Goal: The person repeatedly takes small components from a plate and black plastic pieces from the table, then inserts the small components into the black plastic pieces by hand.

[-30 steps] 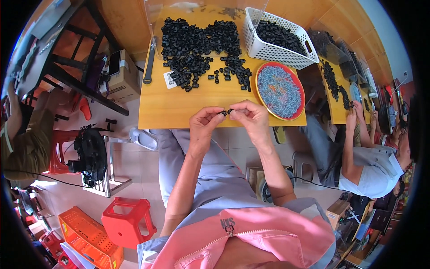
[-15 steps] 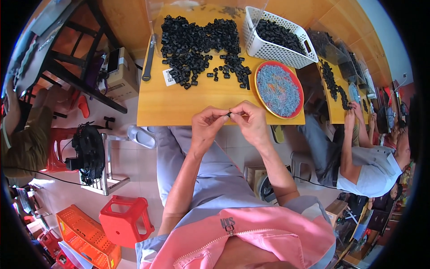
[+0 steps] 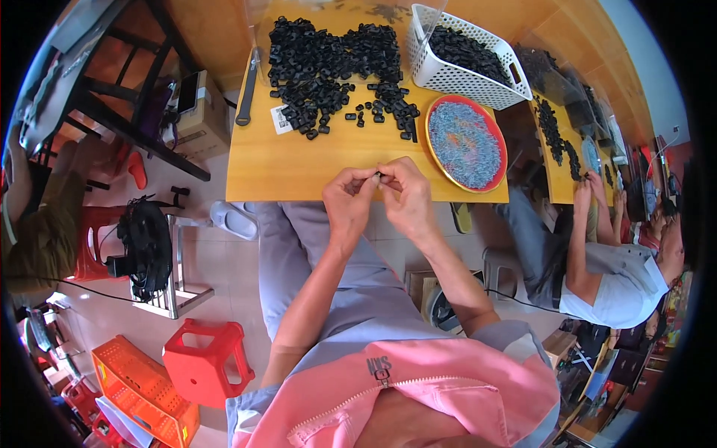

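Observation:
Over the table's near edge, my left hand (image 3: 349, 198) and my right hand (image 3: 408, 193) meet fingertip to fingertip. Both pinch a small black part (image 3: 379, 175), mostly covered by the fingers, so its exact shape is hard to tell. Beyond them a large heap of small black plastic pieces (image 3: 314, 63) spreads over the wooden table (image 3: 291, 168), with a few loose ones nearer. Right of my hands stands a round red tray with a yellow rim (image 3: 430, 142), filled with small clear-bluish pieces (image 3: 464, 142).
A white perforated basket (image 3: 467, 84) of black parts stands at the back right. A black strap-like strip (image 3: 247, 93) and a white paper label (image 3: 281, 119) lie left of the heap. To the right, a co-worker's hands (image 3: 586, 187) work at another table. A red stool (image 3: 205, 362) stands lower left.
Both hands have shifted slightly, still joined at the small black part, and the right hand has turned more upright. The whole view has moved a little.

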`<state>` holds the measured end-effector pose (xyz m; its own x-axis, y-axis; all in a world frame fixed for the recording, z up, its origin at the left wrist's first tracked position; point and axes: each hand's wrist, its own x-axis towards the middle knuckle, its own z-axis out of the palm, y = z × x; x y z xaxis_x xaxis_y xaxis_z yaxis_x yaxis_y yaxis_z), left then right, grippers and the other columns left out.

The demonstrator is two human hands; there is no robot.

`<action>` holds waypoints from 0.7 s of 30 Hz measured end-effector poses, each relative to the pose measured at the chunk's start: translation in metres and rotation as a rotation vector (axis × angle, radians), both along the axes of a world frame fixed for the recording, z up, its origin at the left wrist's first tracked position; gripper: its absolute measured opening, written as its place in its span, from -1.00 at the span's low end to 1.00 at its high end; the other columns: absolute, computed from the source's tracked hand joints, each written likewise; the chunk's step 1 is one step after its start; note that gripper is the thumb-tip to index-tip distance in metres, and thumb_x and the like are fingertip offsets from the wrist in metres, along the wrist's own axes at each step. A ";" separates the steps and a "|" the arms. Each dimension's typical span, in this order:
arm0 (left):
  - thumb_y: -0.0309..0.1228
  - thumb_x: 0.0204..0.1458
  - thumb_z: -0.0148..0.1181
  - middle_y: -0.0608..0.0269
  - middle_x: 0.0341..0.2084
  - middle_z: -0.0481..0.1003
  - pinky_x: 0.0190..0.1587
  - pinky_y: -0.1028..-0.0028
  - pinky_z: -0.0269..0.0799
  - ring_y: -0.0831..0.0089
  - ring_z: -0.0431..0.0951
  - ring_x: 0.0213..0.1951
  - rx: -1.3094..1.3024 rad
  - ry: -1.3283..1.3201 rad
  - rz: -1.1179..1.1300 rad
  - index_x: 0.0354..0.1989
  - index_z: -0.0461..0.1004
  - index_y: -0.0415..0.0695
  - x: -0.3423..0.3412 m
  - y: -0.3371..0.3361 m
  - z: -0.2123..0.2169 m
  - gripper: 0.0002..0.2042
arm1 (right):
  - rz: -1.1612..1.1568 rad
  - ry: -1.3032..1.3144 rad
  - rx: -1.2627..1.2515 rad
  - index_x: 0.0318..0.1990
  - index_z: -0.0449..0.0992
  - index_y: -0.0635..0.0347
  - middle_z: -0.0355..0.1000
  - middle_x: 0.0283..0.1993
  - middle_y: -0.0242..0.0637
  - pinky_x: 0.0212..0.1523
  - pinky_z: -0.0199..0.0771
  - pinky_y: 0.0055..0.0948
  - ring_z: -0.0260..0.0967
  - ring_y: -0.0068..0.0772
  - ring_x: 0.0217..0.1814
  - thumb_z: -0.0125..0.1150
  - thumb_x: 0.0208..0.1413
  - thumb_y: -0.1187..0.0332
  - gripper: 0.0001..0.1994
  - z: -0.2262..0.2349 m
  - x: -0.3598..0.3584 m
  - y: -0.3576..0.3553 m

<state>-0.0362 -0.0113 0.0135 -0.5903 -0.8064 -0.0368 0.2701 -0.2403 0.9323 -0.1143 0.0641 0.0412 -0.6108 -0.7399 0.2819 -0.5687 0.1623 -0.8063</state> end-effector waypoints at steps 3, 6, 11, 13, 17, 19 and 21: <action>-0.65 -0.10 0.14 0.29 -0.51 0.50 -0.39 0.69 0.36 0.67 0.46 -0.47 0.095 0.022 0.028 -0.43 0.50 -0.32 -0.001 0.002 -0.001 -0.94 | -0.008 -0.037 -0.053 -0.25 0.40 0.38 0.30 -0.30 -0.21 -0.30 0.48 -0.56 0.36 -0.45 -0.32 0.13 -0.21 0.73 -0.72 -0.002 0.008 -0.002; -0.65 -0.11 0.15 0.26 -0.50 0.51 -0.36 0.68 0.37 0.63 0.47 -0.46 0.120 0.027 0.039 -0.40 0.50 -0.32 -0.001 0.004 -0.004 -0.92 | -0.059 0.027 -0.086 -0.25 0.41 0.36 0.32 -0.30 -0.21 -0.29 0.50 -0.53 0.38 -0.41 -0.31 0.20 -0.26 0.71 -0.68 -0.007 0.011 -0.004; -0.63 -0.10 0.16 0.25 -0.49 0.51 -0.35 0.65 0.38 0.61 0.47 -0.45 0.126 -0.006 0.032 -0.37 0.50 -0.32 -0.002 0.006 -0.002 -0.90 | -0.108 0.166 -0.089 -0.24 0.43 0.36 0.33 -0.32 -0.14 -0.29 0.49 -0.49 0.40 -0.27 -0.31 0.24 -0.29 0.69 -0.66 -0.008 0.010 -0.003; -0.59 -0.10 0.16 0.27 -0.53 0.51 -0.42 0.66 0.38 0.64 0.47 -0.50 0.149 -0.078 0.020 -0.41 0.50 -0.32 -0.002 0.004 0.003 -0.92 | -0.106 0.186 -0.086 -0.24 0.43 0.36 0.34 -0.32 -0.14 -0.30 0.49 -0.48 0.40 -0.26 -0.31 0.23 -0.29 0.69 -0.66 -0.009 0.008 -0.002; -0.57 -0.09 0.15 0.26 -0.55 0.51 -0.44 0.66 0.38 0.62 0.47 -0.52 0.179 -0.072 0.053 -0.42 0.50 -0.33 0.001 0.003 -0.008 -0.92 | -0.114 0.220 -0.058 -0.24 0.44 0.35 0.34 -0.32 -0.14 -0.33 0.48 -0.45 0.40 -0.25 -0.32 0.23 -0.29 0.69 -0.67 -0.013 0.005 0.000; -0.59 -0.09 0.14 0.27 -0.57 0.50 -0.45 0.65 0.38 0.61 0.47 -0.53 0.201 -0.076 0.007 -0.43 0.49 -0.34 0.002 0.004 -0.013 -0.92 | -0.105 0.242 -0.041 -0.23 0.44 0.35 0.34 -0.32 -0.14 -0.34 0.46 -0.45 0.40 -0.25 -0.32 0.23 -0.29 0.68 -0.66 -0.015 0.006 0.001; -0.59 -0.09 0.14 0.27 -0.58 0.50 -0.45 0.65 0.38 0.61 0.47 -0.54 0.190 -0.092 0.003 -0.43 0.49 -0.35 0.004 0.003 -0.013 -0.93 | -0.095 0.263 -0.022 -0.23 0.44 0.35 0.34 -0.32 -0.15 -0.35 0.45 -0.44 0.40 -0.24 -0.32 0.24 -0.29 0.68 -0.66 -0.016 0.007 0.002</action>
<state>-0.0322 -0.0081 0.0008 -0.5752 -0.7815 -0.2415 0.1873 -0.4132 0.8912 -0.1076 0.0662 0.0255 -0.5811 -0.6746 0.4553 -0.7418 0.2089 -0.6373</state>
